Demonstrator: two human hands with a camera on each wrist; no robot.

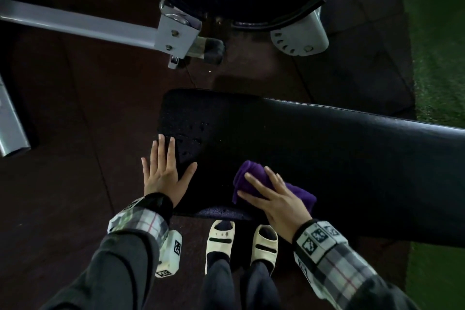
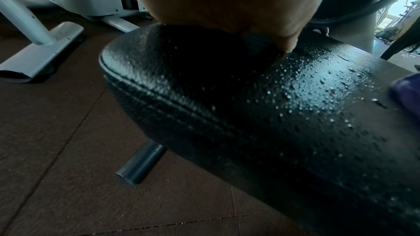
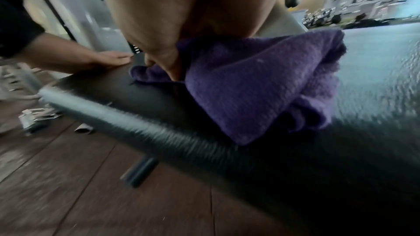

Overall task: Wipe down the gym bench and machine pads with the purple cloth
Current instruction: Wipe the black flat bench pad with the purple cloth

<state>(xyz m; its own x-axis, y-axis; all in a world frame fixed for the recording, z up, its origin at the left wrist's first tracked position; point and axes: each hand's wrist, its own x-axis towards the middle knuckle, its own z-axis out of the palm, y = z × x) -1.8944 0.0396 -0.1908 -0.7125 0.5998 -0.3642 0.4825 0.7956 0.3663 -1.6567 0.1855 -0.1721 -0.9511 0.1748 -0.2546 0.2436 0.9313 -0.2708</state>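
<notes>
Machine frame: grey metal machine frame (image 1: 83, 25) sits off to the left on the dark floor (image 1: 75, 108), well apart from the bench.

Left hand: the left hand (image 1: 164, 173) is laid flat on the left end of the bench (image 1: 327, 148), fingers straight and spread a bit, thumb out to the side. Not holding anything, just pressing palm-down. The left wrist view is mostly palm up close, so fingers are hard to see there.

Droplets: little water beads (image 2: 295, 96) all over the pad just right of that hand, super obvious in the left wrist view.

Purple cloth: the purple cloth (image 1: 254, 178) is bunched up on the bench top, near the front edge, right of the left hand and apart from it.

Right hand: the right hand (image 1: 279, 199) is on top of the cloth, fingers stretched out and splayed over it, pushing it down on the pad. Right wrist view is blurry, but the thumb looks tucked against the cloth's edge.

Feet: cream slides (image 1: 221, 239) on the floor right below the bench edge, between the two arms.
</notes>
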